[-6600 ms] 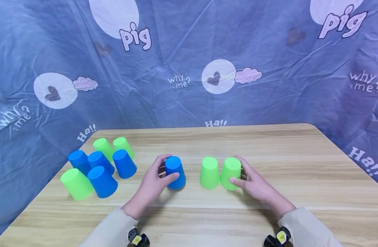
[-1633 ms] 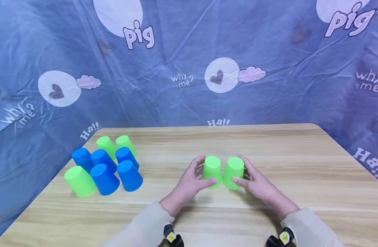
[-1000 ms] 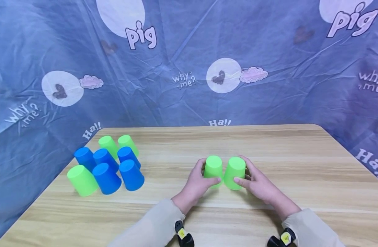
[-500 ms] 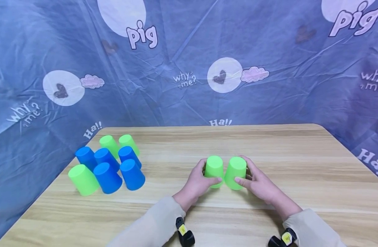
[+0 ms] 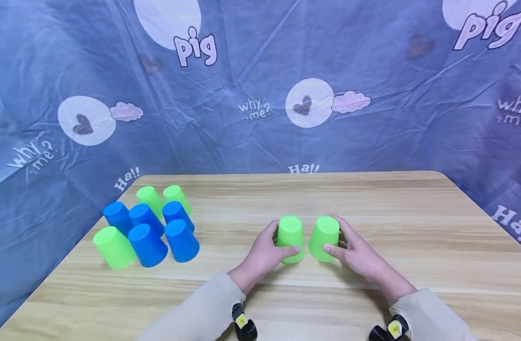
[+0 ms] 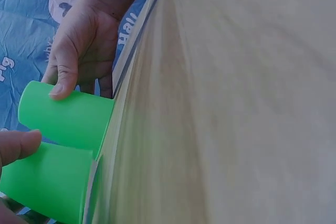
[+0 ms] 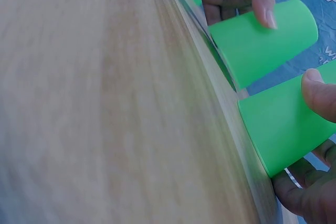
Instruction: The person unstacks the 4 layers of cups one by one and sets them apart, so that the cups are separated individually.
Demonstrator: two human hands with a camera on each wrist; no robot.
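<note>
Two green cups stand upside down side by side near the middle of the table. My left hand grips the left green cup, thumb across its front and fingers behind it. In the left wrist view a thin gap shows between the rim of this cup and the tabletop. Around the right green cup my right hand is curled, thumb on the near side; this cup's rim meets the table in the right wrist view. A narrow space separates the two cups.
At the table's left stands a group of upside-down cups, several blue, such as the front blue cup, and three green, such as the near green cup. The wooden table ends at a printed blue cloth behind.
Earlier my left hand held a blue cup, which now stands in the left group. That hand then took the left green cup and has just shifted it slightly left. My right hand stays put.
</note>
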